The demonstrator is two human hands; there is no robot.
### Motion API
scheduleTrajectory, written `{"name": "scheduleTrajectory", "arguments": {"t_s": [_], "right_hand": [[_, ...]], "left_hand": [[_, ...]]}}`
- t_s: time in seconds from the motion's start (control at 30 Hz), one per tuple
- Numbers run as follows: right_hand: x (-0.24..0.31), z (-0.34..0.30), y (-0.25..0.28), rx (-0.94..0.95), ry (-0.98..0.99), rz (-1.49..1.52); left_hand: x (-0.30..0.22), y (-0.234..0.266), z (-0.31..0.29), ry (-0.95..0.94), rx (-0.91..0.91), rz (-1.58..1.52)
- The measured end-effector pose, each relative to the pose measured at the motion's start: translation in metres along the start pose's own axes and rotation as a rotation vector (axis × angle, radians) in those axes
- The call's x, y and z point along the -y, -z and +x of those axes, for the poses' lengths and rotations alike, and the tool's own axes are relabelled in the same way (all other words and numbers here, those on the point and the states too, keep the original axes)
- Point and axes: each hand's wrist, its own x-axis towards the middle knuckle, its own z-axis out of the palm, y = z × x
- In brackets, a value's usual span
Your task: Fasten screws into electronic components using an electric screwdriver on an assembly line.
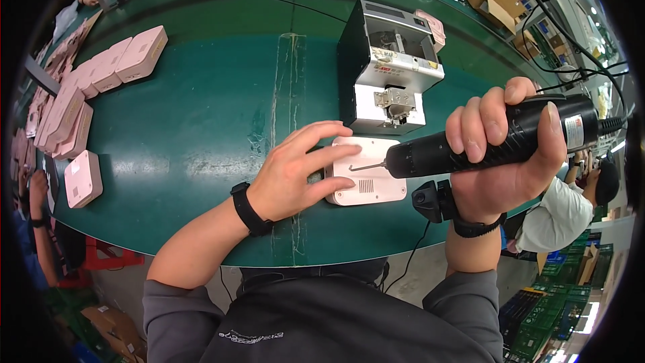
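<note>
In my right hand is a black electric screwdriver, fingers and thumb wrapped round its thick body. The screwdriver lies nearly level, and its thin bit points left over a pale pink plastic case. The bit's tip appears at the middle of the case, though I cannot tell whether it touches a screw. The case lies flat, with small holes and a slotted vent on its upper face. From the left, my left hand reaches over the case's edge, fingers spread, index finger and thumb resting on its face.
Just beyond the case stands a black and silver machine, with another pink case behind it. Stacked pink cases line the table's left side, and a single case lies nearer. The green table curves at its front edge. Other people work at both sides.
</note>
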Motion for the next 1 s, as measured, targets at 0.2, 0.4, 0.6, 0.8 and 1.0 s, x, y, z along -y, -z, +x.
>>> {"name": "scheduleTrajectory", "arguments": {"t_s": [0.2,0.4,0.6,0.8,1.0], "right_hand": [[-0.002,-0.007,-0.007,0.027,0.006,0.014],[0.001,-0.010,-0.009,0.088,0.034,-0.017],[-0.005,-0.014,-0.013,0.092,-0.005,-0.009],[-0.011,-0.015,-0.020,0.074,0.044,-0.079],[-0.010,-0.019,-0.024,0.121,0.046,-0.123]], "left_hand": [[0.002,0.000,-0.003,-0.125,0.003,0.016],[0.001,0.000,-0.005,-0.136,-0.006,0.022],[0.000,-0.002,-0.006,-0.144,-0.022,0.012],[-0.001,-0.003,-0.007,-0.154,-0.025,-0.006],[0.000,-0.007,-0.007,-0.148,0.008,-0.057]]}}
